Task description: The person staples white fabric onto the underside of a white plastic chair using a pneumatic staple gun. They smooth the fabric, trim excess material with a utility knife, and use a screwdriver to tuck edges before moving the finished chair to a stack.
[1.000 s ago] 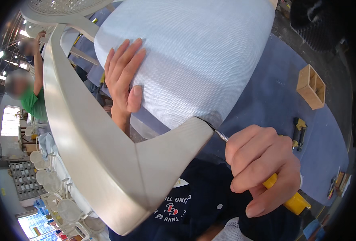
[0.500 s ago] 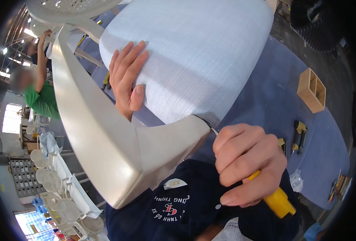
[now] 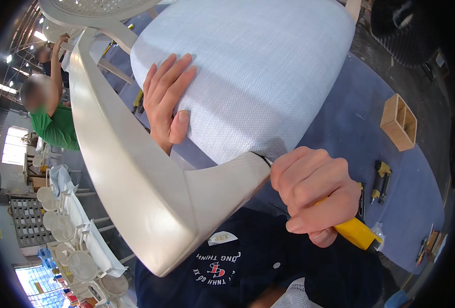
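A chair with a pale fabric seat (image 3: 258, 66) and a cream-painted frame (image 3: 130, 179) fills the middle, tilted, with a thick leg pointing down toward me. My left hand (image 3: 168, 102) lies flat on the seat's left side, fingers spread. Near the corner where seat and frame meet, my right hand (image 3: 314, 190) is closed round a yellow-handled tool (image 3: 358, 233). Its handle sticks out below the fist; the tip is hidden behind the fingers, beside a dark line at the seam.
A blue-grey covered table (image 3: 335, 118) lies beneath. On its right side are a wooden box (image 3: 399, 123) with compartments and a black-and-yellow tool (image 3: 380, 182). A person in green (image 3: 55, 128) works at the left. Several chairs' round backs (image 3: 63, 228) line the lower left.
My right hand has tilted and moved slightly closer to the seam, so the metal tip no longer shows. My left hand stays on the seat. The view has shifted a little.
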Motion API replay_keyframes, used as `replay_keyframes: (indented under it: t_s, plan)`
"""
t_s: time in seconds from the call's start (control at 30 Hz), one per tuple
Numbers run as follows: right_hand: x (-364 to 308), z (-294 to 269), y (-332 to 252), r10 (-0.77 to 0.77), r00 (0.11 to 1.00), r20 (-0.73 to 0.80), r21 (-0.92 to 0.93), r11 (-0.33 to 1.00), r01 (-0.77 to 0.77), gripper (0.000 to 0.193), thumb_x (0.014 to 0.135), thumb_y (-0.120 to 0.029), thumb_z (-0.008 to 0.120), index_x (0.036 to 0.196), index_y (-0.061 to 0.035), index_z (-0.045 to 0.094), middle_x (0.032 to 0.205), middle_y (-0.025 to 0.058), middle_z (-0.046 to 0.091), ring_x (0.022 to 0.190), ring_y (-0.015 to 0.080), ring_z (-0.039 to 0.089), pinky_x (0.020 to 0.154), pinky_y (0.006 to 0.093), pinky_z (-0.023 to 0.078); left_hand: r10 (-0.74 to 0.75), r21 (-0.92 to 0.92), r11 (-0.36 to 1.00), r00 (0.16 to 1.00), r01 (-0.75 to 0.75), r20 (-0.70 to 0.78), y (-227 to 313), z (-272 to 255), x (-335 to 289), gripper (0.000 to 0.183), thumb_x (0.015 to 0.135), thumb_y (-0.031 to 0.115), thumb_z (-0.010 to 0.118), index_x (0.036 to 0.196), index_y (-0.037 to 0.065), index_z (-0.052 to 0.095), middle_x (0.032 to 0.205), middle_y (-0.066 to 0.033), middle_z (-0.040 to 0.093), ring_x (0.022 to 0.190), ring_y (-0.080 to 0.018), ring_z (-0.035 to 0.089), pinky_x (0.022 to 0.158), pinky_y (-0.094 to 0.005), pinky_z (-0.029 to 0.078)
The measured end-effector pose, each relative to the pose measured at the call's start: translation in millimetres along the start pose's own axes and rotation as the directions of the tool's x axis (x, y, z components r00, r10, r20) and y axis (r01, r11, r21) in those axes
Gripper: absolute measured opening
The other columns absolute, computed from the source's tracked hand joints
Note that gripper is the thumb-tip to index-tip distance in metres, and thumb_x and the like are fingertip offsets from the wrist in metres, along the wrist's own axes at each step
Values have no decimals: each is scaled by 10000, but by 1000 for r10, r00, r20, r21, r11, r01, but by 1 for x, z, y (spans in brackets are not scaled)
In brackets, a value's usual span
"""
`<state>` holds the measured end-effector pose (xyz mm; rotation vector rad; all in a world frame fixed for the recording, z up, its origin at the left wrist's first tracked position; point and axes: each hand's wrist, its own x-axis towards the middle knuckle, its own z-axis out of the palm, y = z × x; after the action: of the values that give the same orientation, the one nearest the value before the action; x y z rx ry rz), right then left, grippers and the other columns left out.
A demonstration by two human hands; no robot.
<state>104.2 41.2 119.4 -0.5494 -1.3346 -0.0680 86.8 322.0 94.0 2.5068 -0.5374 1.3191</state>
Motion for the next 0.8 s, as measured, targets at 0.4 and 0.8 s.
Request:
replay_keyframes:
  t_s: [0.4, 0.8]
  plan:
    - [-5, 0, 7, -54, 997, -53, 118, 991, 60, 156, 907, -157, 647, 865, -15, 597, 539, 11, 528, 386, 95, 457, 402, 255, 352, 11, 18, 1000, 1000, -11, -10, 4, -1, -1, 605, 891, 459, 361, 1163, 64, 730, 1268, -161, 672, 1269, -387, 570, 1135, -562, 300]
    - [-6, 1, 7, -69, 995, -66, 140, 987, 77, 175, 915, -164, 648, 849, -9, 601, 536, 14, 525, 381, 98, 455, 402, 254, 352, 24, 27, 999, 1000, -23, -8, 4, -5, 0, 614, 896, 465, 354, 1158, 55, 728, 1260, -173, 673, 1263, -395, 572, 1131, -568, 301]
